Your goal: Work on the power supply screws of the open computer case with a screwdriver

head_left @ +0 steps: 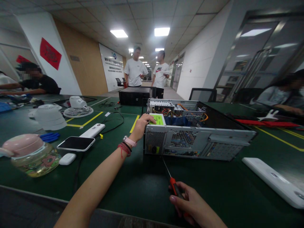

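A desktop computer case (201,141) lies on its side with its top side uncovered and its rear panel facing me. My left hand (142,125) is bent over the case's near left corner, its fingers on the yellow-green label of the power supply (158,119). A screwdriver (173,183) with a red and black handle is in my right hand (188,202), fingers wrapped round the handle. Its thin shaft slants up and left toward the lower edge of the rear panel. Whether the tip touches the case, I cannot tell. Cables and a dark blue item (177,121) show inside.
Left on the green table (133,183) are a phone (76,143), a white power bank (92,130), an earbud case (67,159), a pink-lidded bottle (35,158) and fans. A white device (273,180) lies right. Behind the case stands a black box (134,96). Several people are around.
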`<state>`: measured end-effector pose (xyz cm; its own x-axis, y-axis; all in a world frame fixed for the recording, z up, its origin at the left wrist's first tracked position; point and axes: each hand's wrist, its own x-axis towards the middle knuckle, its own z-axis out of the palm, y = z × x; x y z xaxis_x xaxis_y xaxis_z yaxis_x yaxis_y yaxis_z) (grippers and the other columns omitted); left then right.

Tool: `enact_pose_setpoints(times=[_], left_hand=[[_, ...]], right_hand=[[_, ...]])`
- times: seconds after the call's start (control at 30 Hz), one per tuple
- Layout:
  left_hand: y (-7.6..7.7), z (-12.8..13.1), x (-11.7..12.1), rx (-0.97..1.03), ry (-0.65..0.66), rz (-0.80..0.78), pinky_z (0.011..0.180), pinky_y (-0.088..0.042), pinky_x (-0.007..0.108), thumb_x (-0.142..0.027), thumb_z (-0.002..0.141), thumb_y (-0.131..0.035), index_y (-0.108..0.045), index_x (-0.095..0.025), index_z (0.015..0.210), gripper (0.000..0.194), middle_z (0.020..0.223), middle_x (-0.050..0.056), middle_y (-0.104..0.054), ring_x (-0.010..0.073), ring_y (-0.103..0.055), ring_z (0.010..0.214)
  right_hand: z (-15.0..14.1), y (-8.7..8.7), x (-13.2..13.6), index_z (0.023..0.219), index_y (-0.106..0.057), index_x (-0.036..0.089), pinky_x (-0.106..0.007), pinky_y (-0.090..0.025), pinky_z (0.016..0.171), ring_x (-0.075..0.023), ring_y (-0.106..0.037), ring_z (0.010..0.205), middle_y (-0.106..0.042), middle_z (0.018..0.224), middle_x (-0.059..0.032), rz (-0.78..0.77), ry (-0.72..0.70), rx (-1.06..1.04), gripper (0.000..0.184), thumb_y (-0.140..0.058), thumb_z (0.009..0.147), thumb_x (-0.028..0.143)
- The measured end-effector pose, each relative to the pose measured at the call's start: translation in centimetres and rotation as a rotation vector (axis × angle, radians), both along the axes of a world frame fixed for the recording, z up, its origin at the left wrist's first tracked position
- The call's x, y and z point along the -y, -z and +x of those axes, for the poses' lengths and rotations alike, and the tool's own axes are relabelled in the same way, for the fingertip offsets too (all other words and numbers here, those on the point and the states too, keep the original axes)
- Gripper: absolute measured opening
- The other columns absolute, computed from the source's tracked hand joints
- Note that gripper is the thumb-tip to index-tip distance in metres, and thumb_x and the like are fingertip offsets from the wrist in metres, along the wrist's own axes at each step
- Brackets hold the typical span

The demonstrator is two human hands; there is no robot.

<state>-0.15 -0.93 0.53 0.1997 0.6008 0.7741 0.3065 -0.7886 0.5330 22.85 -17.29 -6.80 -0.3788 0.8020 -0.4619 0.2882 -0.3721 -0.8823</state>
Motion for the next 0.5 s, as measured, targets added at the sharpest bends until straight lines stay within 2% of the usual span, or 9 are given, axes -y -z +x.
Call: enact_pose_setpoints(times=[0.23, 0.33, 0.5], left_hand=[[-0.1, 0.1, 0.0, -0.012, -0.021, -0.008, 0.094, -0.042, 0.038, -0.018, 0.086, -0.026, -0.066, -0.015, 0.077, 0.041, 0.09, 0.008, -0.067, 0.0218, -0.056, 0.097], [-0.1, 0.1, 0.0, -0.008, -0.023, -0.01, 0.094, -0.043, 0.038, -0.016, 0.085, -0.026, -0.066, -0.015, 0.077, 0.04, 0.09, 0.009, -0.067, 0.0218, -0.056, 0.098], [-0.2, 0.1, 0.0, -0.007, -0.037, -0.027, 0.095, -0.043, 0.037, -0.014, 0.084, -0.026, -0.066, -0.015, 0.076, 0.04, 0.09, 0.008, -0.067, 0.0212, -0.057, 0.098]], right_hand=[[0.0, 0.1, 0.0, 0.1, -0.051, 0.013, -0.019, -0.023, 0.034, -0.0044, -0.033, 0.033, -0.051, 0.048, 0.0072, 0.042, -0.022, 0.038, 0.075, -0.059, 0.058, 0.075], [-0.2, 0.3, 0.1, 0.091, -0.051, 0.015, -0.018, -0.023, 0.034, -0.0048, -0.035, 0.036, -0.047, 0.048, 0.0085, 0.036, -0.01, 0.042, 0.068, -0.06, 0.058, 0.074], [-0.5, 1.5, 0.0, 0.077, -0.046, 0.021, -0.018, -0.026, 0.035, -0.005, -0.038, 0.038, -0.042, 0.049, 0.0102, 0.059, 0.03, 0.015, 0.053, -0.066, 0.059, 0.067]])
